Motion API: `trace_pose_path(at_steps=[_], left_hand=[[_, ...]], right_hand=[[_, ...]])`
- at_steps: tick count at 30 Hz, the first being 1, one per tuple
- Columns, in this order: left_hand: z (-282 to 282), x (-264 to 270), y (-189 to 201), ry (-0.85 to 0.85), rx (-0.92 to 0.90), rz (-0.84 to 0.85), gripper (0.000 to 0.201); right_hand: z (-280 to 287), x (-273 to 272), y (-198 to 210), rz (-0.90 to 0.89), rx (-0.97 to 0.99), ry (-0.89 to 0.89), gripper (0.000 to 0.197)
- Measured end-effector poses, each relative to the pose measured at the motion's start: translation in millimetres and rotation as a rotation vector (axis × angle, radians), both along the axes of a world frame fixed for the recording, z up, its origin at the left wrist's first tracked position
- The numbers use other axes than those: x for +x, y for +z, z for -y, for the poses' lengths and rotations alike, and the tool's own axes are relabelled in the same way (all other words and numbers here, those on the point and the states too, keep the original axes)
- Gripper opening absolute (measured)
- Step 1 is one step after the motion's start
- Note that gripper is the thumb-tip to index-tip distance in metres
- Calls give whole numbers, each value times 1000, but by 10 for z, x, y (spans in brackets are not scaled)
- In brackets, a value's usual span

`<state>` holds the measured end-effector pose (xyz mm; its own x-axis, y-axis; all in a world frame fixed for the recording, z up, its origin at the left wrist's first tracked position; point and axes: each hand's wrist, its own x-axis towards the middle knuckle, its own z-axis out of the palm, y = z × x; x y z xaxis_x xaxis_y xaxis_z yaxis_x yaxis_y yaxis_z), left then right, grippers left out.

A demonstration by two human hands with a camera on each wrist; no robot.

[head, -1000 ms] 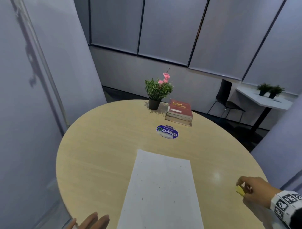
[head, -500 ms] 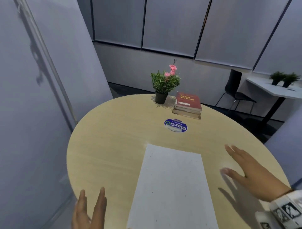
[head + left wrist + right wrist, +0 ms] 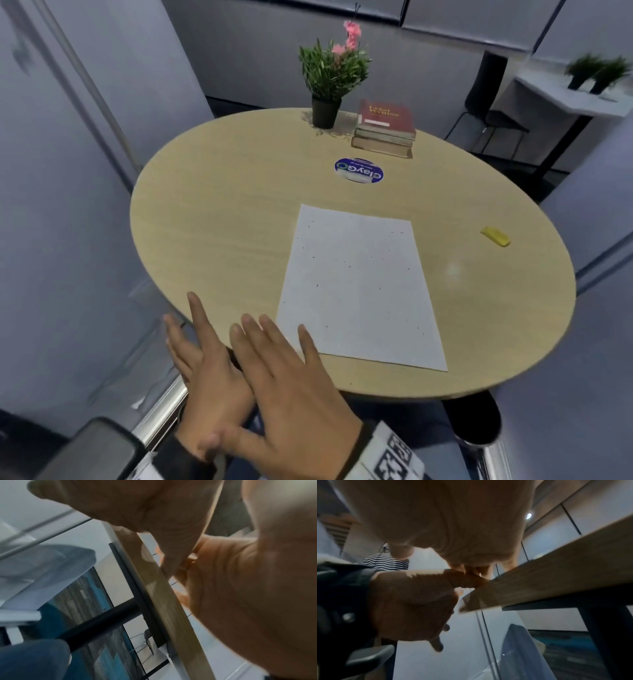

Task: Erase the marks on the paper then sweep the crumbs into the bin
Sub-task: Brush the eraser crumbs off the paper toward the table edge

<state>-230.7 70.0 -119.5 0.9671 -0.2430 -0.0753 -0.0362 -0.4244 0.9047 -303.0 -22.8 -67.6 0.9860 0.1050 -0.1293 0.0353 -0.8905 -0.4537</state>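
— Where are your hands?
— Both flat, fingers straight, holding nothing; my right hand (image 3: 291, 387) overlaps my left hand (image 3: 205, 377) at the tabletop (image 3: 222, 222) edge.
— The paper?
— The paper (image 3: 359, 287) lies just beside them, crumbs on it; the yellow eraser (image 3: 495, 236) lies apart.

Both hands are close together, low and near the person's body. The right hand (image 3: 294, 387) is flat with its fingers (image 3: 270, 329) straight and spread, palm facing down. It lies partly over the left hand (image 3: 205, 380). The left hand is flat too, just under it, with straight fingers pointing forward. Neither hand holds anything.
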Motion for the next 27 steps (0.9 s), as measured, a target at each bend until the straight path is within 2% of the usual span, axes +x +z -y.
trace_pose_path(at_steps=[5, 12, 16, 19, 22, 24, 27], left_hand=[[80, -3, -83, 47, -103, -57, 130], [121, -4, -67, 92, -201, -64, 120], [85, -25, -35, 58, -236, -119, 125], [88, -37, -35, 44, -278, -142, 123], [98, -48, -59, 28, -282, -140, 118], [109, -47, -77, 35, -278, -126, 119], [118, -46, -85, 56, -253, -77, 121]], right_hand=[[123, -11, -65, -16, 63, -58, 93], [137, -21, -23, -30, 104, -102, 92], [422, -169, -66, -64, -110, -199, 91], [893, -424, -95, -118, -279, -391, 87], [1126, -511, 27, -146, -316, -526, 95], [906, -390, 117, -25, -343, -404, 97], [334, -204, 134, 45, -148, -109, 94]])
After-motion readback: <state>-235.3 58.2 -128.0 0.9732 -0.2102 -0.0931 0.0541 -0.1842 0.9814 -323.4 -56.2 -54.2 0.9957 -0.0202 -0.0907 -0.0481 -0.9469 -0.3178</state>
